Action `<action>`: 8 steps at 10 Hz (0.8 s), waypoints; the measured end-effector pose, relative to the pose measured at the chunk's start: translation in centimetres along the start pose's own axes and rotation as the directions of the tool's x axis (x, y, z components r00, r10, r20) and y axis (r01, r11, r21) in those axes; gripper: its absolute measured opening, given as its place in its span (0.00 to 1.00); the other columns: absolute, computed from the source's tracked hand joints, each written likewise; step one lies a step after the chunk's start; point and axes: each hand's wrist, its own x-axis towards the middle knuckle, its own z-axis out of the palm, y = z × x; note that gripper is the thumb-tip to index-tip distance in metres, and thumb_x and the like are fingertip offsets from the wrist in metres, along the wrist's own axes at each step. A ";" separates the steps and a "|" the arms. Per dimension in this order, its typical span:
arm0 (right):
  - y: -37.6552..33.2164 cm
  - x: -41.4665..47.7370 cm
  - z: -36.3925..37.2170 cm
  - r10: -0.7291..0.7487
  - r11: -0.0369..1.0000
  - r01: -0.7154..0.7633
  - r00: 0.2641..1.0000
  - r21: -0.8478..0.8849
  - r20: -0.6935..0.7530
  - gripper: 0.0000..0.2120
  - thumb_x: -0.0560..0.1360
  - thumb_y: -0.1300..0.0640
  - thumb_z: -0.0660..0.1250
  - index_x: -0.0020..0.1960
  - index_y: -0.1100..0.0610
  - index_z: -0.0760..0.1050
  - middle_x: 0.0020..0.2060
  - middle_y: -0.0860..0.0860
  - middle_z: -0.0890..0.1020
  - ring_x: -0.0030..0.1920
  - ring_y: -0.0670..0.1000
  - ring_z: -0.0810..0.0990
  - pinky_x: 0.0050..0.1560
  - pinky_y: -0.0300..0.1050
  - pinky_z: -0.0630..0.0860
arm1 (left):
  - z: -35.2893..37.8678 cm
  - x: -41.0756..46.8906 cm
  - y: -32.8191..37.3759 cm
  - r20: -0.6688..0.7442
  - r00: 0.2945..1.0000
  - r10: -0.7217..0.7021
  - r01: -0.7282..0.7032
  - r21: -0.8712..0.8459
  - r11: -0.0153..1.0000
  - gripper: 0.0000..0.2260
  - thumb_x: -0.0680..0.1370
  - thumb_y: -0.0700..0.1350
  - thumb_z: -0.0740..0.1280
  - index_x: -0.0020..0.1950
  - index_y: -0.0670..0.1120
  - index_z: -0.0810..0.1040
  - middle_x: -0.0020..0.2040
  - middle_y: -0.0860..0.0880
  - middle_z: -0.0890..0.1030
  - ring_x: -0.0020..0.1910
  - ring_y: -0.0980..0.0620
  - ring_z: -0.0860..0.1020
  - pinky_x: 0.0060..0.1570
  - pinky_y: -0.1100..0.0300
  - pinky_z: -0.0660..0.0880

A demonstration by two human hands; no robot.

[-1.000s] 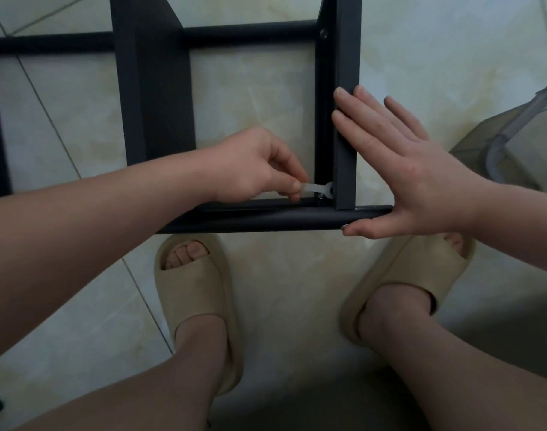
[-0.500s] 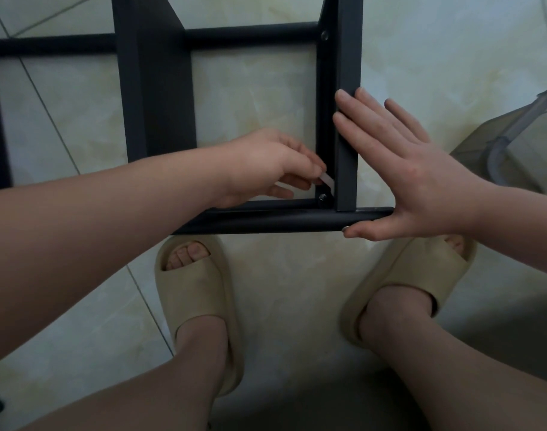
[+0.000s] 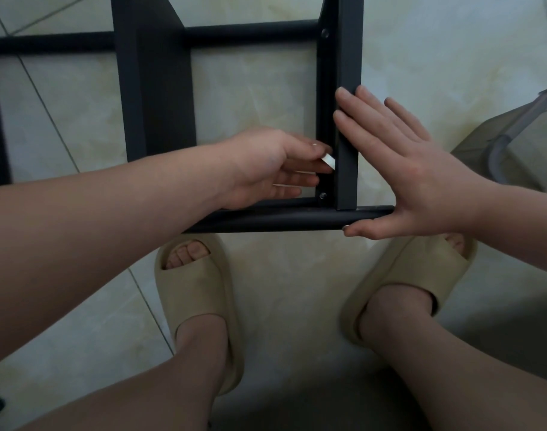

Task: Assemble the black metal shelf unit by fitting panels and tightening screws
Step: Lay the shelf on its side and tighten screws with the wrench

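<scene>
My left hand [image 3: 275,169] pinches a small flat wrench [image 3: 328,160] just above the corner screw [image 3: 322,195] of the black shelf frame [image 3: 157,88], centre frame; my right hand [image 3: 415,178], fingers straight, braces the upright [image 3: 348,119]. Seating the wrench squarely before turning should prevent slipping.

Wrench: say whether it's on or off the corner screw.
Off: the left hand pinches the wrench above the bare screw.

Left hand [image 3: 266,169] with wrench [image 3: 422,160] left of upright [image 3: 348,42], right hand [image 3: 403,169] right; rail [image 3: 281,217] beyond sandals [image 3: 197,293].
</scene>
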 end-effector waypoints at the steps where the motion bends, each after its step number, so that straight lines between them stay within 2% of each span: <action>1: 0.0 0.0 0.0 -0.002 1.000 0.002 1.000 -0.001 0.000 0.54 0.73 0.27 0.63 0.82 0.63 0.50 0.82 0.59 0.50 0.82 0.58 0.47 0.78 0.66 0.52 | -0.1 0.1 -0.1 -0.004 1.000 0.011 -0.011 0.021 1.000 0.07 0.81 0.45 0.64 0.58 0.49 0.79 0.45 0.53 0.84 0.42 0.56 0.81 0.49 0.58 0.73; 4: 0.0 0.0 0.0 0.002 1.000 -0.002 1.000 -0.001 0.004 0.55 0.72 0.27 0.64 0.82 0.63 0.51 0.82 0.59 0.50 0.82 0.59 0.47 0.78 0.67 0.52 | -0.2 0.6 0.1 -0.083 0.992 0.095 -0.085 0.113 0.990 0.03 0.80 0.46 0.68 0.50 0.51 0.82 0.44 0.53 0.86 0.41 0.56 0.82 0.47 0.58 0.75; 8: 0.0 0.0 0.0 -0.002 1.000 0.002 1.000 0.000 -0.001 0.54 0.73 0.27 0.63 0.82 0.63 0.51 0.82 0.59 0.50 0.82 0.59 0.47 0.79 0.66 0.52 | -0.4 0.4 0.3 -0.040 0.997 0.070 -0.063 0.138 0.988 0.04 0.79 0.47 0.70 0.52 0.50 0.82 0.44 0.53 0.87 0.42 0.57 0.82 0.48 0.59 0.75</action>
